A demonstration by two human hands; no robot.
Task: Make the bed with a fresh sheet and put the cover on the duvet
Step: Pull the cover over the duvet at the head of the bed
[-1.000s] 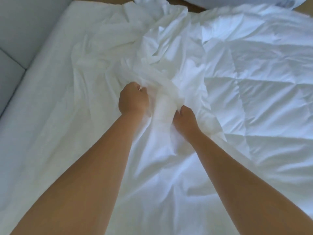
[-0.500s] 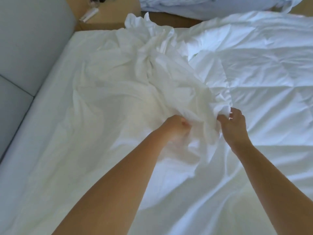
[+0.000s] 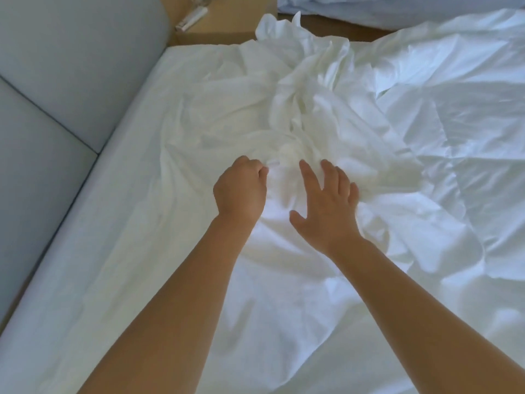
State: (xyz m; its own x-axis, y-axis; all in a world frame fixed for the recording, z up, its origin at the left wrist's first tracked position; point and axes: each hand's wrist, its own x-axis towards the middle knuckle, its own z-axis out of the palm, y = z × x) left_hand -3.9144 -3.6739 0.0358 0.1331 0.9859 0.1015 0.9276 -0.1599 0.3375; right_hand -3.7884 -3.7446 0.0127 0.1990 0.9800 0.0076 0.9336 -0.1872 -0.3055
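one cover (image 3: pixel 306 89), one duvet (image 3: pixel 454 172); left hand (image 3: pixel 241 191) fisted on cover, right hand (image 3: pixel 326 209) flat

Bunched cover (image 3: pixel 306 89) ahead; flat sheet (image 3: pixel 119 223) leftward, headboard (image 3: pixel 56 66) beyond.

Over on the left runs a grey padded upholstered panel (image 3: pixel 56 81), up top sits a light wooden bedside table (image 3: pixel 227 27) carrying a small white tube (image 3: pixel 191 19), and further right a crumpled pale blue fabric heap (image 3: pixel 397 7)
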